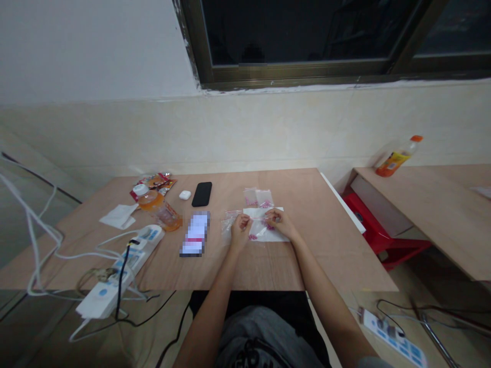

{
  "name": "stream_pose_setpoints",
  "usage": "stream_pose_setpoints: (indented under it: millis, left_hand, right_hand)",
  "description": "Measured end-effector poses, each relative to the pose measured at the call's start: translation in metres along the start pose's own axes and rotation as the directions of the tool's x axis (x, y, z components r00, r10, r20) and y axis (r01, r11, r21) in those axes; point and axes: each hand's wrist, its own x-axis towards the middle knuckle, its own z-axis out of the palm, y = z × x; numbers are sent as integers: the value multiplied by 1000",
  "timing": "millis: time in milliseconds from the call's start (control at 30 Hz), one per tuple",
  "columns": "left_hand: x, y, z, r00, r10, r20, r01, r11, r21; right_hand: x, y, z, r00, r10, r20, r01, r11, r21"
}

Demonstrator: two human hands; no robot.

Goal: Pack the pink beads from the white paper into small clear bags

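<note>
Pinching the top edge of a clear zip bag [231, 226] here, pretty much mid-desk: left hand [240, 231] and right hand [276, 221] are both closed on it, over a white sheet [266, 236]. Two more small zip bags [258, 197] sit at 12 o'clock on the wooden desk [268, 268], black phone [201, 194] around 10 o'clock.

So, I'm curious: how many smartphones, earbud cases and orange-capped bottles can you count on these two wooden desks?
Flat rectangular smartphones: 2 (a black smartphone and a smartphone with a lit, blurred screen)
Small white plastic earbud cases: 1
Plastic bottles with an orange cap and yellow-orange label: 1
Total: 4
</note>
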Motion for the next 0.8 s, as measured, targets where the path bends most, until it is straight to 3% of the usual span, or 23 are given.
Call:
stream_pose_setpoints:
  millis: [800]
  left_hand:
    - [-2, 13, 1, 996, -88, 34, 91, 992, -85]
  right_hand:
    - [-5, -12, 10, 997, -78, 17, 79, 992, -98]
